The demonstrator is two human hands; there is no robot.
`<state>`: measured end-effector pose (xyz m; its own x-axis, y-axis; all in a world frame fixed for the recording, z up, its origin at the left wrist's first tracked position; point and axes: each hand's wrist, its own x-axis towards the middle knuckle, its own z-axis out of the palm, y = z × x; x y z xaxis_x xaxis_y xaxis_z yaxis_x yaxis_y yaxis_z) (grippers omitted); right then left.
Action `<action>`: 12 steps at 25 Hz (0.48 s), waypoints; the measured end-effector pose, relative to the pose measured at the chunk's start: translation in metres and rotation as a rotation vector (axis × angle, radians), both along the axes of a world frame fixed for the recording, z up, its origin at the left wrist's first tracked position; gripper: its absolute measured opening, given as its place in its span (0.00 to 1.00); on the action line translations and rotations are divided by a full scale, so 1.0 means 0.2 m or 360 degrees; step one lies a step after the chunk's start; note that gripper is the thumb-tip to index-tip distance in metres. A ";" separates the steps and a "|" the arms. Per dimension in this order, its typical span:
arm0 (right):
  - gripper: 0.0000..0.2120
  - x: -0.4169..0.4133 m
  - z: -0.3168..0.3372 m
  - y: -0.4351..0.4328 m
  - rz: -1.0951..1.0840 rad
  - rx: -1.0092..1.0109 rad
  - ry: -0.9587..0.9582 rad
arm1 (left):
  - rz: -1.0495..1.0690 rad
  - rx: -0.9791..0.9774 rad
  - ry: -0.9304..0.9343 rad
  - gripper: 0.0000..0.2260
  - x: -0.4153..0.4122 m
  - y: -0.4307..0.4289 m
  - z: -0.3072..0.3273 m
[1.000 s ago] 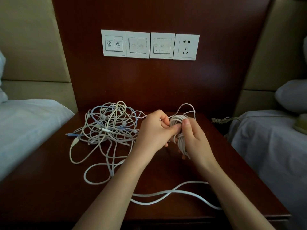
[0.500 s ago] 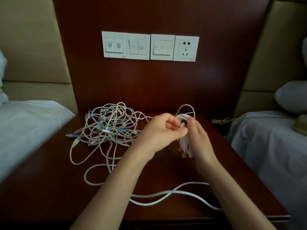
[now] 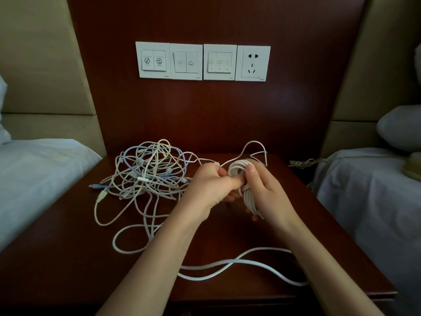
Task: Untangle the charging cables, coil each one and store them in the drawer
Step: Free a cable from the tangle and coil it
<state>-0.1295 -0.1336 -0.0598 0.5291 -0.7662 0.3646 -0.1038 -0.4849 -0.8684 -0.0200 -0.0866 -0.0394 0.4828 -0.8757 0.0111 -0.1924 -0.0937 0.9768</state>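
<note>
Cable tangle (image 3: 150,172) on nightstand (image 3: 227,293), left of held coil (image 3: 245,185)

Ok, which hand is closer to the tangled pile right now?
Left. The left hand sits just right of the tangled pile; the right hand is farther right, holding the white coil.

Two round signs on the leftmost switch plate (image 3: 153,60), one with a slash through it. Tiny print at its bottom corner, too small to read.
</note>
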 end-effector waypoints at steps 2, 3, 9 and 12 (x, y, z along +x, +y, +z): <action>0.14 0.00 -0.01 -0.01 0.0037 -0.0121 0.0058 | 0.0096 -0.0043 -0.0165 0.07 0.02 0.00 -0.01; 0.14 0.01 -0.01 -0.01 0.0075 -0.0095 0.0051 | 0.0144 -0.0100 -0.0363 0.06 0.02 0.00 -0.02; 0.13 0.00 0.03 0.00 0.0217 0.0730 -0.0390 | 0.0038 -0.0457 -0.0539 0.05 0.03 0.01 -0.03; 0.14 -0.03 0.05 -0.04 0.0417 0.0910 -0.0476 | -0.0143 -0.0349 -0.0119 0.06 0.06 0.03 -0.01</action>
